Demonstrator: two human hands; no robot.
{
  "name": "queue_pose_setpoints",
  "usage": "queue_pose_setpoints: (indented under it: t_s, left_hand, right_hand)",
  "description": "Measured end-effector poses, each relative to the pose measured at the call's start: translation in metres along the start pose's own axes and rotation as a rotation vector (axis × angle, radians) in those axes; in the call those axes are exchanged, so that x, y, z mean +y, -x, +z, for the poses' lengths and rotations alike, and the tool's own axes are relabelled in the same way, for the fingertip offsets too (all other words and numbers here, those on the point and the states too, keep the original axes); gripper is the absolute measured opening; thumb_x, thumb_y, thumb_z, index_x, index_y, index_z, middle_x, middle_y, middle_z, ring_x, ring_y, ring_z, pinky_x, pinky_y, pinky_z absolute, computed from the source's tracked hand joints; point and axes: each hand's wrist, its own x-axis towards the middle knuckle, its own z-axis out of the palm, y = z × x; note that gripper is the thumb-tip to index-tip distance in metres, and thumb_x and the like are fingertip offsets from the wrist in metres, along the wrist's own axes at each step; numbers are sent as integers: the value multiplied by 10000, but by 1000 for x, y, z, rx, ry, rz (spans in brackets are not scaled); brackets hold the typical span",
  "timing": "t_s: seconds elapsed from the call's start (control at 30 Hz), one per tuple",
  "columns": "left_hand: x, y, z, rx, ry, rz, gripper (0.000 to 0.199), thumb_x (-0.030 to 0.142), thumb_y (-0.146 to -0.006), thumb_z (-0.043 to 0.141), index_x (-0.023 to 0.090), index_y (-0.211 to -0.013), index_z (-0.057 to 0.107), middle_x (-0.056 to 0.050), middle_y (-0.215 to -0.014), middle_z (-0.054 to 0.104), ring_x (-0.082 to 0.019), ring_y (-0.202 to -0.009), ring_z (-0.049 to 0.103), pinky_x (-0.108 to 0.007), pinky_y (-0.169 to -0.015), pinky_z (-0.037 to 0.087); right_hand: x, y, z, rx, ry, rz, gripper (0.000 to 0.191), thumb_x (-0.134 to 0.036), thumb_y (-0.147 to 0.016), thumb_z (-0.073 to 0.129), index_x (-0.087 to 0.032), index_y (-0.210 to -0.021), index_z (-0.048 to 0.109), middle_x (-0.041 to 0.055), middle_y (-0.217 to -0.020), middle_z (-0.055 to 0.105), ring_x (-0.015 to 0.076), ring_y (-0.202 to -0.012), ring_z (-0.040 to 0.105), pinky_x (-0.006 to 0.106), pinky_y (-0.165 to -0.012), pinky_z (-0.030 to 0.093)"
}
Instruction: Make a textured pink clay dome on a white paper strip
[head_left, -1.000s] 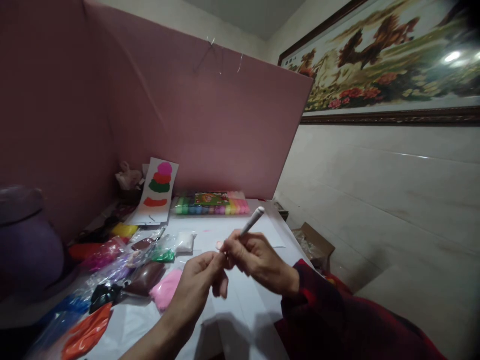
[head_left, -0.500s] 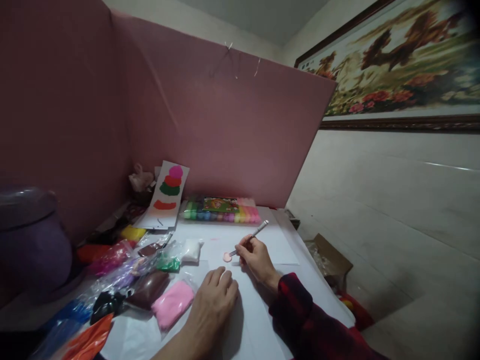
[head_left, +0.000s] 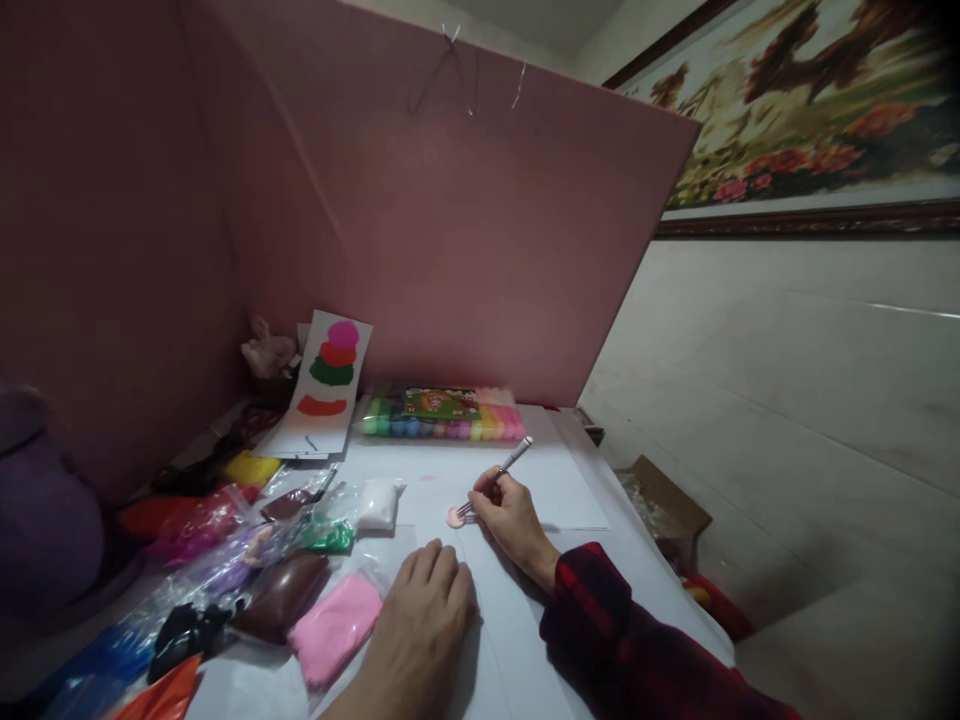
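My right hand (head_left: pixel 514 520) grips a metal fork (head_left: pixel 517 454) like a pen, its handle slanting up to the right. The tines reach down onto a small, flat, pale pink piece of what looks like modelling clay (head_left: pixel 454 517) on the white paper (head_left: pixel 555 485). My left hand (head_left: pixel 424 610) lies palm down on the paper nearer to me, fingers stretched out, holding nothing. Just left of it sits a bag of pink clay (head_left: pixel 335 625). A small pink smudge (head_left: pixel 427 478) marks the paper beyond the clay piece.
Bags of brown (head_left: pixel 281 597), white (head_left: pixel 377 505) and green (head_left: pixel 328 534) material crowd the left side. A pack of coloured pens (head_left: pixel 442 415) lies at the back, beside a card with coloured shapes (head_left: pixel 334 370). Pink panels (head_left: pixel 450 230) close off the back and left.
The camera view has tilted down and shifted slightly. The fork stays at the pink clay piece, and both hands keep nearly the same places.
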Motion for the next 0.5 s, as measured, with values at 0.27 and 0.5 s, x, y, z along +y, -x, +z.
queue_pose_setpoints:
  t_s: [0.27,0.5]
  left_hand:
    - [-4,1,15,139,-18,42,172,75,-837,495,114,-920,640,-125,-948,624,-288,-962,557,-458,-835,492]
    - [-4,2,16,215,11,78,143,71,-822,532,99,-905,645,-137,-923,625,-305,-957,558,-473,-814,502]
  right_hand:
    - [-2,-1,-1,-38,71,-28,24,-191,-743,554,-173,-734,540,-34,-588,522,114,-539,494,226,-530,413]
    - [-4,-10,-6,-137,37,51,23,-144,-691,571,-162,-706,573,-16,-631,569,123,-592,527,239,-573,411]
